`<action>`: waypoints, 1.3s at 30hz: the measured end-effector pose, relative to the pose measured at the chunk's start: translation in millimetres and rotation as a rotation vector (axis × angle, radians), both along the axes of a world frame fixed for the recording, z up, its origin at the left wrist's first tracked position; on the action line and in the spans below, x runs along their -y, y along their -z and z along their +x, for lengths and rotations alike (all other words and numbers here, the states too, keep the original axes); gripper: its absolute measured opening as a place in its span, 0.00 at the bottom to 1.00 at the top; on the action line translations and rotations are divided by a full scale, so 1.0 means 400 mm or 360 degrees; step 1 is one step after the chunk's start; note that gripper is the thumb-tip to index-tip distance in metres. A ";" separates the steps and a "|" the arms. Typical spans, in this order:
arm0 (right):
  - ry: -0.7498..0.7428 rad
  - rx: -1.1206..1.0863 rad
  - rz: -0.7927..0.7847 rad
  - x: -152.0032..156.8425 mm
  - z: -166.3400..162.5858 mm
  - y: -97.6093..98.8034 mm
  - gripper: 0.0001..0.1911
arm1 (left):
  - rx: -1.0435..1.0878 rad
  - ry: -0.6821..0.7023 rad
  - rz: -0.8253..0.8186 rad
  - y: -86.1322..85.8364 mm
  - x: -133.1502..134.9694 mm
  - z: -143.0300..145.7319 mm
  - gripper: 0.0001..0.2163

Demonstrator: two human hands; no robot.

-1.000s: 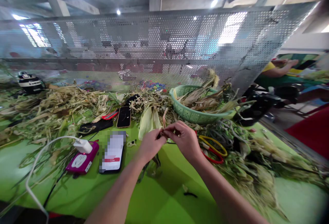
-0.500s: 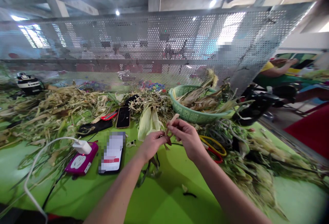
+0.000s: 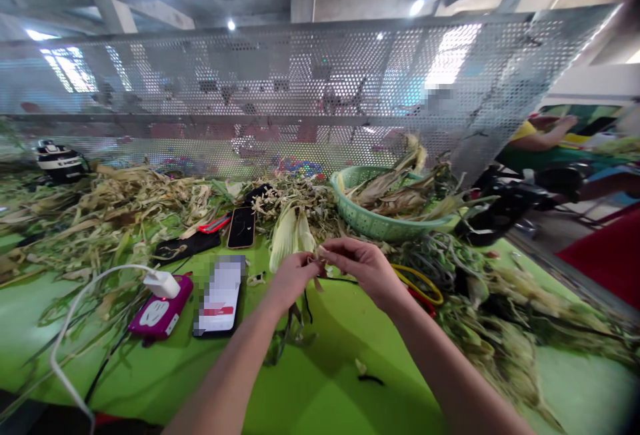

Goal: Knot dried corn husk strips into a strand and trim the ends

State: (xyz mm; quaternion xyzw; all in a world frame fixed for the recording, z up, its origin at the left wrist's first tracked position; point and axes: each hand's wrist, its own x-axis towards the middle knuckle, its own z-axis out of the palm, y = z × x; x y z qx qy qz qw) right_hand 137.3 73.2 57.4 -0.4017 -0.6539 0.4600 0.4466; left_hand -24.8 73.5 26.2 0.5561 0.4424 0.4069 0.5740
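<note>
My left hand (image 3: 291,280) and my right hand (image 3: 364,266) meet above the green table (image 3: 320,382), both pinched on a small bundle of dried corn husk strips (image 3: 316,264). Dark strands of it hang down below my left hand (image 3: 295,318). Just behind the hands lies a pale husked corn ear (image 3: 291,234). A yellow and red pair of scissors (image 3: 420,285) lies right of my right hand.
A green basket (image 3: 373,218) of husks stands at the back. Husk heaps cover the left (image 3: 100,212) and right (image 3: 505,328). Two phones (image 3: 220,295) (image 3: 242,227), a pink power strip (image 3: 159,312) with white plug and cable lie left. A perforated metal screen (image 3: 320,88) rises behind.
The husk tip that stuck up between my fingers half a second ago is folded down; my right hand has dropped slightly and pinches closer to the left hand.
</note>
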 end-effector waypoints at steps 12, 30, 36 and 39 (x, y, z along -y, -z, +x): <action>0.0148 0.0663 0.0582 0.008 -0.004 -0.003 0.04 | -0.0830 -0.0125 0.0513 -0.009 0.002 0.004 0.08; 0.0275 0.0929 0.0862 0.025 -0.032 0.002 0.06 | -0.1177 -0.0210 0.0744 0.005 0.011 0.007 0.05; 0.0298 0.0915 0.0869 0.038 -0.049 0.001 0.07 | -0.1300 -0.0191 0.0768 0.006 0.011 0.012 0.05; 0.0335 0.0953 0.0833 0.040 -0.054 0.004 0.08 | -0.1343 -0.0185 0.0742 0.007 0.013 0.016 0.05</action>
